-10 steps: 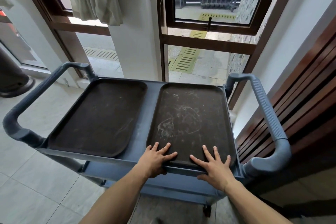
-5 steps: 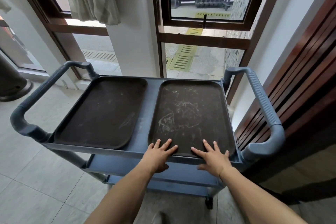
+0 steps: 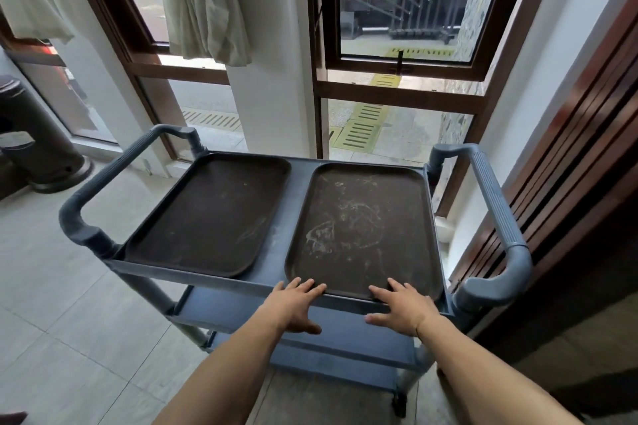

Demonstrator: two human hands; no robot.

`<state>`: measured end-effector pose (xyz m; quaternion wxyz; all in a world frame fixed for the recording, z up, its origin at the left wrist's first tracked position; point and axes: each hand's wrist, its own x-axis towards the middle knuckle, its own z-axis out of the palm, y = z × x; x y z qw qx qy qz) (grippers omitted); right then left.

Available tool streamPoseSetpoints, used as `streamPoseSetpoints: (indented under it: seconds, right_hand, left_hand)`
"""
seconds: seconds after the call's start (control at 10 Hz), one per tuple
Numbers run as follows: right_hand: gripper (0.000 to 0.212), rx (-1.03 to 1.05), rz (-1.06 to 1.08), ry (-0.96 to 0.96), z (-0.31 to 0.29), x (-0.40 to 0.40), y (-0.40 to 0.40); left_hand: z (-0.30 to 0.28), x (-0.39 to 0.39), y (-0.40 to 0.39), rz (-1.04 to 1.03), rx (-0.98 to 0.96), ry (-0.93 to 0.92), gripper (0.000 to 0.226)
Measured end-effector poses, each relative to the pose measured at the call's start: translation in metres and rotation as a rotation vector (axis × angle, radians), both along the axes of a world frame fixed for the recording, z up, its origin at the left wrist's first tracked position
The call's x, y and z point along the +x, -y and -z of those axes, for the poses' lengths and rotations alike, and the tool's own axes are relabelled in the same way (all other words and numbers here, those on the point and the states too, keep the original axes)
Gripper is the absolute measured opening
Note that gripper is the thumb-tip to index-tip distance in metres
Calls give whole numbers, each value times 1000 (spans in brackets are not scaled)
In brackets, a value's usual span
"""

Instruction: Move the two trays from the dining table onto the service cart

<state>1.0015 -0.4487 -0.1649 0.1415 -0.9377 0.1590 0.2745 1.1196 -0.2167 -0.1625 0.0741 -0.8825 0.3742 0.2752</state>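
Observation:
Two dark brown trays lie flat side by side on the top shelf of a blue-grey service cart (image 3: 276, 281). The left tray (image 3: 210, 214) is clean-looking; the right tray (image 3: 362, 228) carries pale smears. My left hand (image 3: 293, 304) hovers at the near edge of the right tray, fingers spread, fingertips just at its rim. My right hand (image 3: 400, 309) sits at the same rim further right, fingers apart, holding nothing. The dining table is out of view.
Cart handles rise at the left (image 3: 100, 193) and right (image 3: 497, 217). Windows and a white pillar (image 3: 262, 62) stand behind the cart. A slatted wooden wall (image 3: 580, 166) is close on the right. A dark round stand (image 3: 38, 134) sits on the tiled floor at left.
Both hands have slid back from resting flat on the right tray to its near rim. My view has pulled back and risen, so the cart looks farther away.

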Motion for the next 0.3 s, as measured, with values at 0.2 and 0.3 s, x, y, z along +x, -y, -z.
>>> streamPoseSetpoints:
  seconds: [0.2,0.3]
  right_hand:
    - [88,-22,48,72,-16,9,-3]
    - [85,-76,72,187,-39,25,-3]
  left_hand:
    - [-21,14,-14,2,-86,19,92]
    - [-37,32,-31,-11,-231,123,89]
